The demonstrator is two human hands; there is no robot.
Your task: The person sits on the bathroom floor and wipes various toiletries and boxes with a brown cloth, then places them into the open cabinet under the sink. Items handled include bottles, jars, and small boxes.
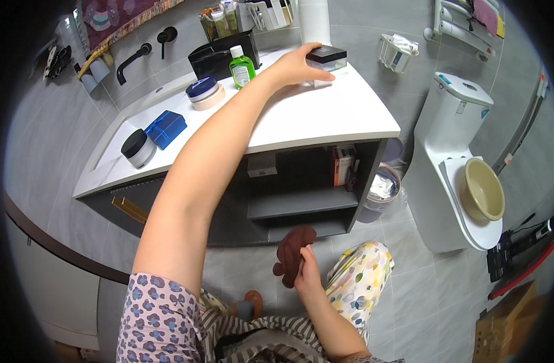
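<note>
My left hand (295, 68) reaches across the white countertop (322, 109) to its back right. Its fingers and thumb are around a clear box with a black lid (327, 53), which appears to rest on the counter. Low in front of the cabinet, my right hand (309, 272) holds a brown cloth (296, 254), bunched and hanging. Left of my forearm stand a green mouthwash bottle (242, 70), a jar with a dark blue lid (205, 94), a blue gift box with a ribbon (166, 129) and a white jar with a black lid (139, 149).
A black container (213, 59) and a paper towel roll (315, 22) stand along the wall. Beneath the counter is an open shelf (304, 202). To the right are a trash bin (380, 193) and a toilet (444, 136) bearing a beige basin (483, 189).
</note>
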